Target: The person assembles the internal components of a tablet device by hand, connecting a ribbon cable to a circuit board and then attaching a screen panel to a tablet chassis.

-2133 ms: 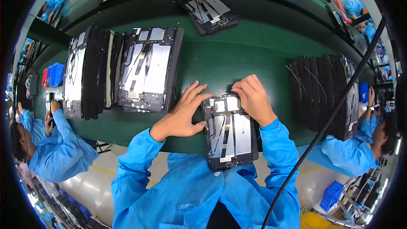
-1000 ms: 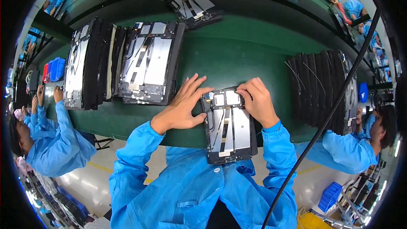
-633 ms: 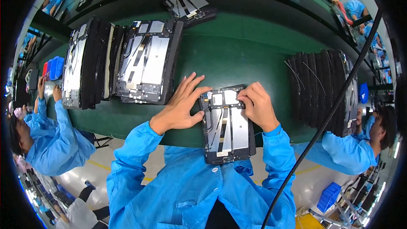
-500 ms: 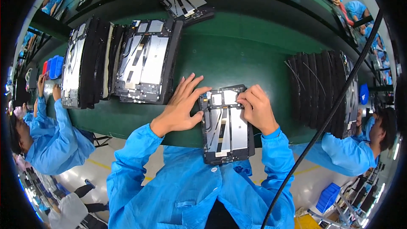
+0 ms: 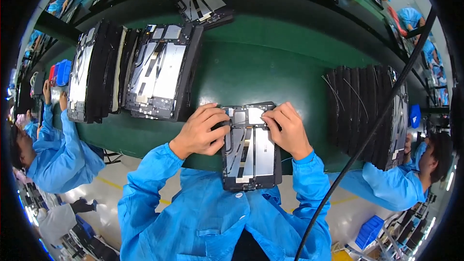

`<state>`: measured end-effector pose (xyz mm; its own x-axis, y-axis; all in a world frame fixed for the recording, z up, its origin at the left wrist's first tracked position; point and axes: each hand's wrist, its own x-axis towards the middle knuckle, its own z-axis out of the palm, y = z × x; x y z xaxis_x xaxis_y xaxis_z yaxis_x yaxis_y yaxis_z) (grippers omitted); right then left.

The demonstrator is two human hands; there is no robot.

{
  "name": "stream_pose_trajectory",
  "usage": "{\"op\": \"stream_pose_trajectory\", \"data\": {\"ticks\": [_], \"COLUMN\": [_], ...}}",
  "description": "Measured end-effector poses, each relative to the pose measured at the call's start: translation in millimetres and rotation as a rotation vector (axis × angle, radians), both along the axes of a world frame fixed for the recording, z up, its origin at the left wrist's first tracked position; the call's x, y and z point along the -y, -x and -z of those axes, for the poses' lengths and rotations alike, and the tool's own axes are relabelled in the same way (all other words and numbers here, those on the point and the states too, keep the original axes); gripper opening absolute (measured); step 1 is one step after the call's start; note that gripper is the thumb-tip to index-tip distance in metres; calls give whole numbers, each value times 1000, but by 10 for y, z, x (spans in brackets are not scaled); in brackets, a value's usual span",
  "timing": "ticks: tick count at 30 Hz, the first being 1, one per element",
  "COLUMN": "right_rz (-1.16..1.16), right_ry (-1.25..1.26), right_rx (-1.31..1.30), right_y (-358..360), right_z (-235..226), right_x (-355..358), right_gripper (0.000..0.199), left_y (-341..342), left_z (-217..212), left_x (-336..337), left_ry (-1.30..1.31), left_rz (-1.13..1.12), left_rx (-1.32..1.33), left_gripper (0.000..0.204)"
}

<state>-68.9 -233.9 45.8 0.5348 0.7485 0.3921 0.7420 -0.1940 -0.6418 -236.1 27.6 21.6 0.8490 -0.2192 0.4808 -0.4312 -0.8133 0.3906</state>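
Observation:
An opened tablet point(image 5: 263, 152) with a bare silver plate, dark circuit boards and black strips lies upright before me, its near end over the table edge against my jacket. Curled in, my left hand point(image 5: 202, 130) is closed at the tablet's upper left corner, fingertips on its edge. Thumb and forefinger of my right hand point(image 5: 290, 128) pinch together over the upper right part, near a white rectangle. Whatever is between those fingertips is too small to make out. A dark slab shows from under the tablet along its right and far edges.
Left of me, similar opened tablets point(image 5: 157, 75) stand in a row with black slabs point(image 5: 104, 75). Another row of black slabs point(image 5: 355, 106) stands at the right. One more tablet point(image 5: 200, 2) lies at the back of the green table point(image 5: 251, 67). A black cable point(image 5: 360, 157) crosses the view.
My left hand's spread fingers have curled in onto the tablet's upper left corner. My right hand stays pinched near the upper right edge. The tablet sits slightly further left in view.

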Motion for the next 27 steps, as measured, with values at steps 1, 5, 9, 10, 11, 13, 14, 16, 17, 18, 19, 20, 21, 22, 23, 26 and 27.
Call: {"op": "stream_pose_trajectory", "data": {"ticks": [1,5,9,10,11,13,14,16,17,18,19,20,21,22,23,26,27], "right_rz": [0,-3,-25,-27,-30,-35,-47,-59,-62,-65,-64,-60,-56,-55,-56,-57,-58], "right_ry": [-4,-33,-24,-27,-27,-30,-32,-38,-43,-49,-52,-52,-52,-55,-54,-62,-68], "right_rx": [0,-28,-88,-88,-105,-122,-146,-169,-171,-173,-172,-189,-206,-203,-198,-190,-191], "right_y": [0,-12,8,15,18,27,34,30,24,21,24,22,21,20,19,19,22], "right_z": [12,42,43,37,29,15,8,15,37,54,60,62,63,67,74,92,95], "right_x": [2,24,68,84,101,117,127,143,149,155,158,154,156,164,169,175,178], "right_gripper": [11,12,13,13,13,13,12,12,12,12,12,12,12,12,12,12,11], "left_y": [-11,-79,-72,-67,-65,-46,-25,1,15,26,32,31,27,20,11,-67,-97], "left_z": [-8,-50,-70,-75,-75,-108,-152,-184,-190,-196,-195,-187,-177,-164,-150,-124,-126], "left_x": [8,143,320,332,341,359,374,392,393,390,375,350,322,288,247,225,226], "left_ry": [-3,12,91,88,98,104,126,145,134,124,121,88,55,53,28,4,7], "left_rz": [19,-29,-180,-182,-189,-199,-179,-159,-152,-144,-143,-116,-89,-88,-20,95,141], "left_rx": [4,-5,-51,-50,-78,-104,-120,-135,-145,-154,-154,-145,-137,-134,-144,-158,-164], "left_gripper": [30,32,25,25,25,25,25,24,26,27,27,29,31,31,34,39,42]}}
